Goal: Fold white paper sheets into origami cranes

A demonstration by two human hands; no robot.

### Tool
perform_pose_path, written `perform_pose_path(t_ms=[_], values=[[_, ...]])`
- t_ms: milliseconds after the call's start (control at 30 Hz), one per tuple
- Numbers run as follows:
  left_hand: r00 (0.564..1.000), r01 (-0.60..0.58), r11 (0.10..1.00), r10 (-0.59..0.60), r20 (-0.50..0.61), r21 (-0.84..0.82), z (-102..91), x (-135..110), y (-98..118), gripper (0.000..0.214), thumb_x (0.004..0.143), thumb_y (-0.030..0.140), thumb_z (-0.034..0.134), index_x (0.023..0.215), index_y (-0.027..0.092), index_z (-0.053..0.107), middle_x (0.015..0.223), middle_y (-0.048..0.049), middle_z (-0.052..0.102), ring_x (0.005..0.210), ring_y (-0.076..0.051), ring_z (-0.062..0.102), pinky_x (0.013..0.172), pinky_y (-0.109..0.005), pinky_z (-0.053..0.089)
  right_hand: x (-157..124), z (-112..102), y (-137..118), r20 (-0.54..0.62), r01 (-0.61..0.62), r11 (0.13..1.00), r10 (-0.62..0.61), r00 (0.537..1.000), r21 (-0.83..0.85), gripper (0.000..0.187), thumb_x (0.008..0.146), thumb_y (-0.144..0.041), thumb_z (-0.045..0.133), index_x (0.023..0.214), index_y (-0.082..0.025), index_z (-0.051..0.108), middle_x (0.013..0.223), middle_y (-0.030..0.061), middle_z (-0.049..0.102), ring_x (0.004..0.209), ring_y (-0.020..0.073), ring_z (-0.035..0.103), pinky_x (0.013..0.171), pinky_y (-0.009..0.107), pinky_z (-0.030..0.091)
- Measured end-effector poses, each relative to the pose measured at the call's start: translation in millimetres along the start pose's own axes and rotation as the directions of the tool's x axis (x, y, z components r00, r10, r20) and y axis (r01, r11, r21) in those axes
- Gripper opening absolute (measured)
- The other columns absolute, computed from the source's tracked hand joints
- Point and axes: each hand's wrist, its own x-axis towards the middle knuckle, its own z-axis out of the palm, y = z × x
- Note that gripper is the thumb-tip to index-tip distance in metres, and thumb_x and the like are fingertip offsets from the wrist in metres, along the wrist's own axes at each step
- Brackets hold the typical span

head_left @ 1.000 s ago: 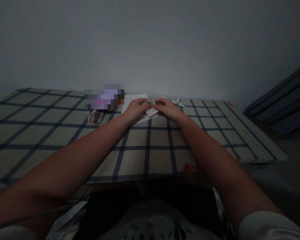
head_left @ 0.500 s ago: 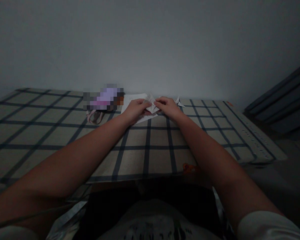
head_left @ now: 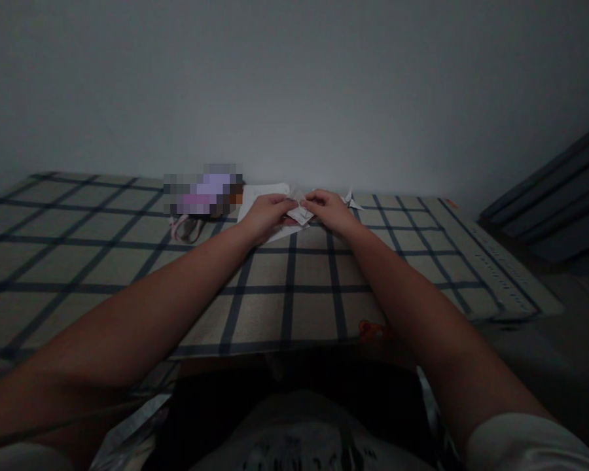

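A small piece of folded white paper [head_left: 302,214] is held between both hands near the far side of the table. My left hand [head_left: 269,213] pinches its left side, fingers closed on it. From the right, my right hand [head_left: 328,207] grips the paper with thumb and fingertips. Beneath and behind the left hand lie white paper sheets [head_left: 255,193] on the tablecloth. Just beyond the right hand sits a pointed folded-paper shape [head_left: 352,200]. The exact folds between the fingers are too small and dark to make out.
A checked cloth covers the table [head_left: 309,268]. At the left back lies a blurred-out purple item [head_left: 211,190], with a pinkish strap loop [head_left: 186,229] in front. The wall [head_left: 294,91] rises behind the table. Something orange [head_left: 373,330] shows at the front edge.
The folded paper's raised upper part has tipped lower, and more of it shows below the fingertips. Both hands stay in nearly the same place.
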Motion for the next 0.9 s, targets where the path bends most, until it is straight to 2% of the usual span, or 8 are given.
perform_pose_path(t_ms=[133, 367, 533, 700, 800, 900], values=[[1.0, -0.02, 0.999, 0.02, 0.008, -0.026, -1.4, 3.2, -3.2, 0.01, 0.077, 0.019, 0.07, 0.077, 0.009, 0.069, 0.08, -0.0082, 0.073, 0.068, -0.015, 0.069, 0.074, -0.03, 0.06, 0.4, 0.6, 1.3, 0.0, -0.041, 0.997, 0.041, 0.999, 0.066, 0.015, 0.078, -0.03, 0.071, 0.081, -0.017, 0.064, 0.075, 0.0004, 0.065, 0.069, 0.0121, 0.06, 0.064, 0.024, 0.051], [0.997, -0.075, 0.996, 0.076, 0.008, -0.048, -3.2, 4.6, -5.2, 0.012, 0.075, 0.022, 0.072, 0.08, 0.011, 0.071, 0.079, -0.007, 0.072, 0.068, -0.014, 0.067, 0.076, -0.03, 0.058, -0.2, 1.9, 2.8, 0.028, -0.032, 0.991, 0.028, 0.999, 0.13, 0.011, 0.084, -0.029, 0.068, 0.089, -0.019, 0.068, 0.083, 0.0015, 0.067, 0.071, 0.0122, 0.061, 0.065, 0.026, 0.053], [0.997, -0.071, 0.997, 0.07, 0.014, 0.034, -3.1, 2.2, -3.9, 0.024, 0.069, 0.019, 0.075, 0.092, 0.013, 0.072, 0.082, -0.0052, 0.072, 0.07, -0.014, 0.065, 0.071, -0.028, 0.054, -1.7, -1.3, 2.8, -0.008, 0.032, 0.999, -0.032, 0.999, -0.023, 0.013, 0.083, -0.032, 0.069, 0.086, -0.019, 0.071, 0.088, 0.0031, 0.067, 0.077, 0.0134, 0.061, 0.069, 0.027, 0.054], [0.998, -0.066, 0.998, 0.066, 0.012, 0.023, -3.1, 3.3, -3.0, 0.03, 0.065, 0.015, 0.074, 0.094, 0.012, 0.072, 0.081, -0.0043, 0.07, 0.069, -0.013, 0.064, 0.067, -0.025, 0.051, -3.2, -4.3, 1.3, 0.006, 0.123, 0.987, -0.123, 0.992, -0.108, 0.015, 0.084, -0.034, 0.068, 0.087, -0.02, 0.073, 0.093, 0.0042, 0.066, 0.083, 0.0142, 0.062, 0.074, 0.027, 0.053], [0.999, -0.039, 0.999, 0.039, 0.035, -0.008, -1.6, 2.3, -1.7, 0.034, 0.064, 0.015, 0.074, 0.097, 0.01, 0.07, 0.082, -0.0056, 0.07, 0.071, -0.015, 0.066, 0.07, -0.028, 0.053, -2.2, -3.2, 2.7, 0.001, 0.083, 0.994, -0.083, 0.997, -0.068, 0.014, 0.084, -0.033, 0.068, 0.084, -0.019, 0.07, 0.087, 0.0027, 0.066, 0.077, 0.013, 0.061, 0.071, 0.027, 0.052], [1.0, -0.029, 1.0, 0.029, 0.002, -0.008, 0.5, 0.1, -0.2, 0.042, 0.065, 0.012, 0.074, 0.106, 0.009, 0.069, 0.085, -0.0066, 0.071, 0.071, -0.015, 0.067, 0.07, -0.029, 0.054, -1.5, -0.7, 3.4, 0.008, 0.006, 1.0, -0.006, 1.0, 0.018, 0.012, 0.082, -0.03, 0.07, 0.086, -0.018, 0.067, 0.079, 0.0006, 0.065, 0.069, 0.012, 0.059, 0.067, 0.027, 0.052]])
